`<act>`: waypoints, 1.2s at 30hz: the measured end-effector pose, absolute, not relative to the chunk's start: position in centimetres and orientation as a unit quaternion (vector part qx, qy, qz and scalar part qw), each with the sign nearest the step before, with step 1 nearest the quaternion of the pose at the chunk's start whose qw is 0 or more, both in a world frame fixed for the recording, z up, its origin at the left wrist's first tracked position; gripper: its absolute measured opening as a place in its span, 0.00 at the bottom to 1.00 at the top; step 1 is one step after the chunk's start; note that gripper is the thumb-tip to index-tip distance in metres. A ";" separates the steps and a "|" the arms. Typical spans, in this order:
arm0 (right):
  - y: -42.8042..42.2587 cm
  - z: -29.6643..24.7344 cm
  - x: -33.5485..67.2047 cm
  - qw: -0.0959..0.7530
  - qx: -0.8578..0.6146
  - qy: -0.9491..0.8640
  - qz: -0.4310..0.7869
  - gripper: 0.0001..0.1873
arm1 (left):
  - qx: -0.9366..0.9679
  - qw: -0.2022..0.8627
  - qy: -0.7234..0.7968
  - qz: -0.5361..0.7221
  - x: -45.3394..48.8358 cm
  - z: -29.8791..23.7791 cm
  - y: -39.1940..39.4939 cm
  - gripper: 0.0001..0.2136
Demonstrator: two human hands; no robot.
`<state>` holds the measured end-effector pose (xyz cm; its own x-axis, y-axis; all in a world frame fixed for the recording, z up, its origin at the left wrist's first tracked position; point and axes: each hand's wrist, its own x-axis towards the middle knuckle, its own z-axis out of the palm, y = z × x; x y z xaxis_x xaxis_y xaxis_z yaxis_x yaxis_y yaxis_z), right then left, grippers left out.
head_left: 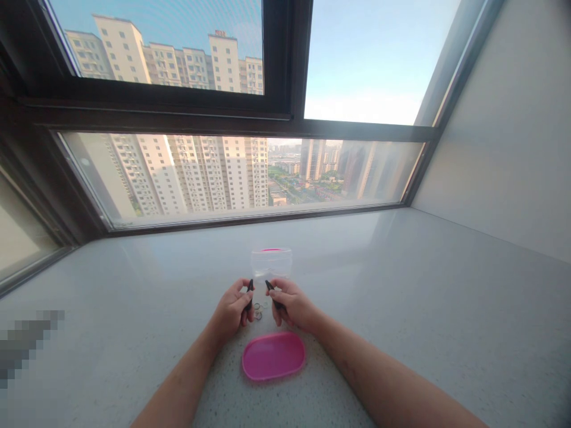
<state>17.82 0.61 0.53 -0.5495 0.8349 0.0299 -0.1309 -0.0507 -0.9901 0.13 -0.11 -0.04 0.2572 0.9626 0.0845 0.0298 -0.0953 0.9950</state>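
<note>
My left hand (232, 309) is closed around a small black tool (250, 290) whose tip points up. My right hand (292, 304) is closed around a second black tool (270, 288). The two tips stand close together over several small metal rings (259, 311) lying on the pale speckled sill (401, 309). Just behind the hands stands a clear plastic container (271, 263) with a pink base. A pink oval lid (273, 355) lies flat on the sill, nearer to me than the hands.
A dark-framed window (285, 119) runs along the back of the sill, with tall buildings outside. A plain wall (513, 137) closes the right side. A blurred patch sits at the lower left edge.
</note>
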 end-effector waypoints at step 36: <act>0.7 0.2 17.9 0.379 -0.286 -0.585 0.657 0.17 | 0.603 0.488 0.440 0.453 0.3 0.1 -0.1 0.13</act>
<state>17.91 0.68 0.19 -0.5485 0.8335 0.0667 -0.1634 -0.0286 -0.9861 0.31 -0.13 0.11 0.2034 0.9721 0.1170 0.0881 -0.1372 0.9866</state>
